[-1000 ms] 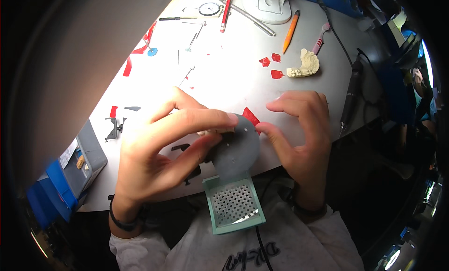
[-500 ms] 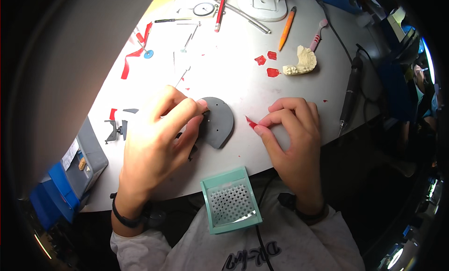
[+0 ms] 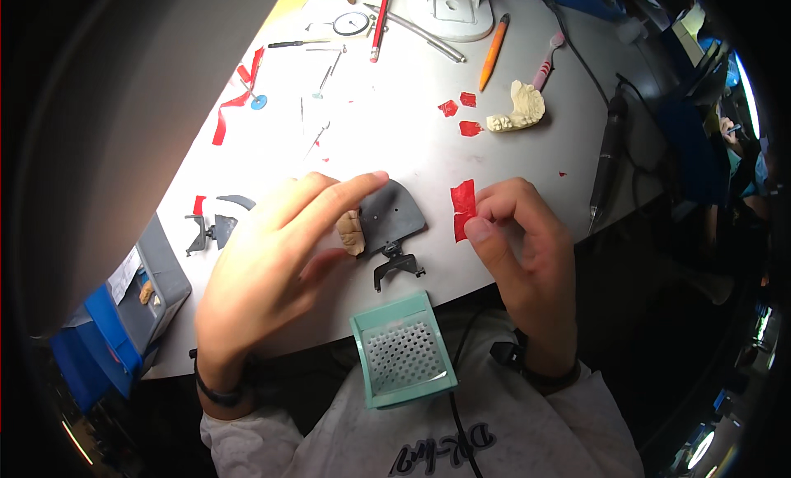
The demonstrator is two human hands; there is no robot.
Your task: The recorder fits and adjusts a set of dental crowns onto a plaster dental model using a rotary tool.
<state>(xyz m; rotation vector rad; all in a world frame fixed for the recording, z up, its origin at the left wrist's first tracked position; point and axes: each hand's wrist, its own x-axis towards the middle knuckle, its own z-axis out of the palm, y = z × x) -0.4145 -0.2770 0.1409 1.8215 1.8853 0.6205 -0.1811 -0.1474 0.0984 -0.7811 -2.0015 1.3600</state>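
Note:
My left hand (image 3: 284, 251) is over a dark grey dental articulator (image 3: 394, 217), its index finger stretched along the plate's upper edge and its thumb apart below. Between that finger and thumb shows a tan tooth model piece (image 3: 351, 232), attached to or lying against the plate; its contact with my fingers is hidden. A black hinged bracket (image 3: 398, 265) projects from the plate toward me. Right of the plate, my right hand (image 3: 527, 239) pinches a creased red strip of thin film (image 3: 464, 208) between thumb and index finger, held upright with a gap to the plate.
A cream dental cast (image 3: 519, 109) lies beyond my right hand, beside several red scraps (image 3: 470, 128). A handpiece (image 3: 608, 161) with a cord lies at the right. Pencils, a round gauge (image 3: 352, 23) and small tools cover the back. A green perforated tray (image 3: 404, 354) hangs at the front edge.
My left fingers have spread off the grey plate, which has turned, showing the tan piece and bracket. My right hand has turned the red strip so its broad face shows.

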